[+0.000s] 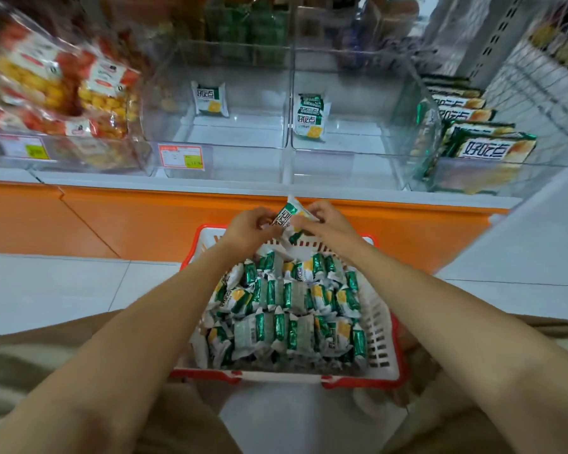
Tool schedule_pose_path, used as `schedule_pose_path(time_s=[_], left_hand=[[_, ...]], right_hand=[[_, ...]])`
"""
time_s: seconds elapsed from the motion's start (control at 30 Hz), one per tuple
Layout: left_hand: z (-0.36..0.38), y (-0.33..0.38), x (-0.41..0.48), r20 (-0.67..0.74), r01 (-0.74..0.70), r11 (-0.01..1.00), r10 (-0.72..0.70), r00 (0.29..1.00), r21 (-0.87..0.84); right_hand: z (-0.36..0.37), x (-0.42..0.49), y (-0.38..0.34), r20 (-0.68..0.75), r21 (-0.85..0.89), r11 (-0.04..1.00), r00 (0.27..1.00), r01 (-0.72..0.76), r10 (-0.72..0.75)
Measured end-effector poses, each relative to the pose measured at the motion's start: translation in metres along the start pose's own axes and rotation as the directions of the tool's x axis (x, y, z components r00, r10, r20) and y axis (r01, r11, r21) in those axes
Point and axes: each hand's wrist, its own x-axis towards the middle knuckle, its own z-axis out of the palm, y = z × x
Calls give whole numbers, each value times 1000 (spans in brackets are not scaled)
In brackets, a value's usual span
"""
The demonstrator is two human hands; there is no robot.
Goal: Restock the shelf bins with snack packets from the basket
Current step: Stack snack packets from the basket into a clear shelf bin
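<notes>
Pinching one snack packet (pixel 287 215), left grip (pixel 248 226) and right grip (pixel 328 221) hover above basket (pixel 382 335).

Price label (pixel 181 156) print is unreadable; upper bins (pixel 243 27) are blurred and cropped.

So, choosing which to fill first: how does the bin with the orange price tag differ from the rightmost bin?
The tagged bin holds one packet near its back; the rightmost bin holds a row of standing packs. The tagged bin bears a price label; the rightmost bin shows none. Both are clear plastic.
</notes>
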Motion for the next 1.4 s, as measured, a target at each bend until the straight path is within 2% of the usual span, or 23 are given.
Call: schedule_pose_path(time_s=[0.07,0.27,0.4,0.47,0.57,0.67,0.77,0.9,1.07,1.4], left_hand=[[-11,14,-2,-36,-47,995,50,998,91],[-36,63,2,-156,-218,966,239,958,141],[-46,88,17,-255,-352,908,405,878,229],[-50,95,27,-244,-371,865,461,853,338],[-56,94,47,-123,-369,744,514,849,557],[-56,85,65,-28,-382,669,516,856,637],[-52,77,78,-28,-387,674,517,855,630],[-50,66,91,1,-445,640,570,821,626],[-55,53,102,11,-483,557,647,762,676],[-51,47,107,15,-499,496,698,716,711]], right_hand=[[-7,-3,-13,-28,-26,998,998,59,-60],[-30,-11,-68,-15,-122,936,942,331,-335],[-54,-5,-102,-136,-170,881,875,442,-465],[-68,4,-117,-213,-171,868,843,466,-494],[-91,28,-133,-332,-256,869,805,425,-491],[-107,61,-133,-350,-346,886,834,308,-426],[-111,97,-123,-363,-412,900,880,144,-307],[-101,136,-105,-284,-544,839,937,19,-205],[-89,173,-100,-265,-642,765,953,-61,-146],[-85,208,-96,-327,-640,758,937,-128,-118]])
